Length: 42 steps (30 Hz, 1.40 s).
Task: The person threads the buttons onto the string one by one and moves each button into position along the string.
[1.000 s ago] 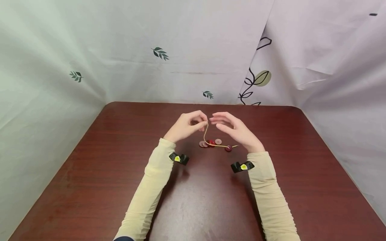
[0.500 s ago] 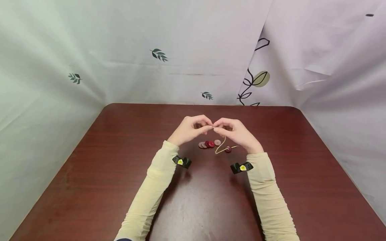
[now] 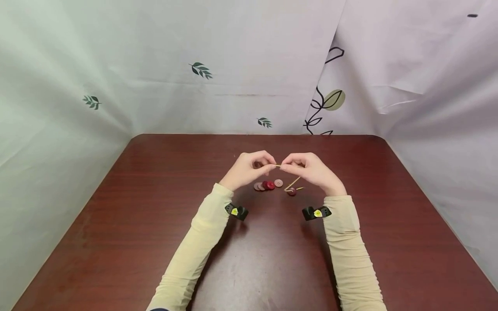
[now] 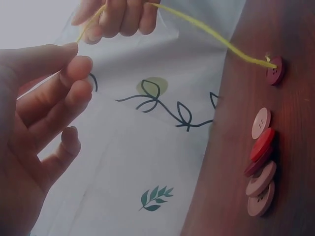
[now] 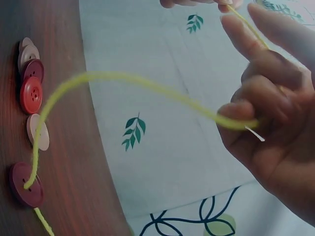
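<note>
Over the table, my left hand (image 3: 249, 169) pinches the end of a yellow string (image 4: 91, 23) between thumb and fingertip. Close on its right, my right hand (image 3: 313, 170) holds the same string, its fingers curled about it. A short taut length spans the gap between the hands. From the right hand the string hangs down in an arc to a dark maroon button (image 5: 27, 184) on the table. It passes through a hole of that button, and a short tail sticks out beyond. A thin white sliver (image 5: 255, 133) shows by the right palm; its kind is unclear.
Left of the threaded button lie a pale pink button (image 4: 261, 123), a red button (image 5: 31, 95), another maroon button (image 5: 33, 70) and further pink buttons (image 4: 261, 198), partly overlapping. The brown table (image 3: 136, 224) meets a white patterned curtain (image 3: 233, 73) at its far edge.
My right hand has come from spread fingers to gripping the string beside the left hand. Both hands have since drawn slightly apart. The string's hanging part has shifted right; the buttons stay on the table.
</note>
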### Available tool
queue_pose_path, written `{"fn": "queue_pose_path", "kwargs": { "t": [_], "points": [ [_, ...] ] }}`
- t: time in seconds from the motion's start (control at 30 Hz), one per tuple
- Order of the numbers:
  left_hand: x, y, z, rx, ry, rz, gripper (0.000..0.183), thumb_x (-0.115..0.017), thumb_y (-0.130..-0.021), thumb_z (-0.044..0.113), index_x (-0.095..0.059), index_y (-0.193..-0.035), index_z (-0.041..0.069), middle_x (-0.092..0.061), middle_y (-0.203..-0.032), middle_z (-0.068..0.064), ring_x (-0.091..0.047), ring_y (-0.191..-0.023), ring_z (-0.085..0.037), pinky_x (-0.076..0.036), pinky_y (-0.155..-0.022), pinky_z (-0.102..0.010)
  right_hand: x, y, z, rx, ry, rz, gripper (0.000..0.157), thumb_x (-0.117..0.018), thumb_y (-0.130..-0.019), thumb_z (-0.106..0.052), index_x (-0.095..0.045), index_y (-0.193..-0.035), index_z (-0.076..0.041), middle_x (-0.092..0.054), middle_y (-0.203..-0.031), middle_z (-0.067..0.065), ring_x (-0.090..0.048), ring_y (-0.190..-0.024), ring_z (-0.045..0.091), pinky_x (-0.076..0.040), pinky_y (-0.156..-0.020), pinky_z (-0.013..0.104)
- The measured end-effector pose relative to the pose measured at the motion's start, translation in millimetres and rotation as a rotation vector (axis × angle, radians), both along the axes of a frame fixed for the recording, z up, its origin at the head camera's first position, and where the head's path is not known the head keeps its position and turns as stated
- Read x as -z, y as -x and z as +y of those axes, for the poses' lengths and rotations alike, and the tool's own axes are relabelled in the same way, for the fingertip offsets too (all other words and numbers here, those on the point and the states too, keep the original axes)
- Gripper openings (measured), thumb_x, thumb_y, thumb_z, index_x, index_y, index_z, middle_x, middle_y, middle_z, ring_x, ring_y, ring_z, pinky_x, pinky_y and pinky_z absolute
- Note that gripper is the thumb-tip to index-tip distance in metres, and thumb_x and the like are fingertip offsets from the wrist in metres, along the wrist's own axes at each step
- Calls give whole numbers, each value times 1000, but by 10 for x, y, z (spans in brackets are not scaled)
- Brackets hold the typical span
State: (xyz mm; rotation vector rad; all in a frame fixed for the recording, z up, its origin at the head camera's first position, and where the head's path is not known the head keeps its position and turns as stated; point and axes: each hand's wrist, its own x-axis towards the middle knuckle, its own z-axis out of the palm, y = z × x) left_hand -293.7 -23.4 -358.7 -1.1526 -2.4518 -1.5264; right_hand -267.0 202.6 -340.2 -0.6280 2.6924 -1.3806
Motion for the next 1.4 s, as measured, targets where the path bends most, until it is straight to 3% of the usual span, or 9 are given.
{"fn": "queue_pose_path", "kwargs": {
  "t": [0.17, 0.27, 0.33, 0.47, 0.57, 0.7, 0.93, 1.23, 1.4],
  "points": [
    [35, 14, 22, -1, 15, 7, 9, -69, -89, 17, -66, -96, 13, -70, -75, -6, -66, -66, -11, -49, -61, -25, 10, 13, 5, -15, -7, 1, 13, -69, -90, -26, -71, -92, -13, -47, -57, -5, -38, -57, 8, -36, -59, 25],
    [87, 38, 55, 1, 84, -8, 16, -69, -90, 20, -64, -104, 14, -71, -83, -3, -65, -70, -13, -50, -65, -26, 7, 17, 19, -17, -14, 15, 14, -69, -90, -25, -71, -92, -11, -47, -57, -7, -38, -58, 7, -36, -60, 25],
    [134, 52, 85, 30, 148, -61, 22, -68, -91, 23, -61, -110, 14, -71, -92, -2, -66, -74, -18, -53, -67, -29, 1, 11, 32, -13, -12, 16, 14, -68, -90, -24, -71, -92, -11, -51, -58, -8, -41, -61, 7, -38, -63, 24],
    [244, 76, 150, 96, 323, -86, 32, -64, -93, 28, -58, -121, 12, -67, -115, -3, -65, -103, -21, -52, -91, -38, 10, 11, 66, -19, -11, 15, 14, -67, -91, -21, -71, -94, -8, -61, -67, -11, -50, -70, 6, -43, -70, 22],
    [313, 84, 191, 122, 440, -22, 37, -62, -94, 30, -58, -126, 11, -65, -122, -4, -54, -122, -20, -36, -108, -46, 26, 16, 75, -23, -16, 14, 14, -66, -92, -21, -71, -95, -9, -66, -75, -12, -55, -76, 8, -45, -75, 22],
    [385, 86, 228, 131, 547, 5, 42, -62, -94, 30, -57, -131, 12, -64, -125, -3, -48, -129, -21, -31, -105, -50, 29, 20, 72, -19, -25, 12, 15, -66, -92, -23, -72, -96, -10, -68, -78, -9, -58, -78, 10, -46, -77, 22],
    [474, 85, 258, 140, 670, -43, 47, -61, -94, 31, -54, -137, 13, -61, -134, 0, -34, -144, -23, -27, -111, -47, 20, 36, 74, -16, -23, -6, 13, -66, -92, -22, -71, -95, -10, -71, -85, -3, -61, -80, 6, -47, -78, 22],
    [482, 71, 271, 129, 741, 8, 45, -59, -96, 29, -55, -137, 12, -52, -145, -2, -39, -142, -19, -30, -107, -45, 14, 42, 103, -11, -37, -10, 16, -63, -94, -23, -71, -98, -9, -74, -95, 4, -62, -85, 4, -47, -80, 22],
    [515, 84, 283, 129, 721, 29, 43, -58, -96, 26, -56, -135, 9, -54, -142, -4, -45, -137, -18, -32, -106, -46, 23, 42, 114, -9, -37, -18, 19, -63, -95, -23, -70, -99, -6, -74, -95, 4, -63, -86, 3, -48, -81, 23]
  ]
}}
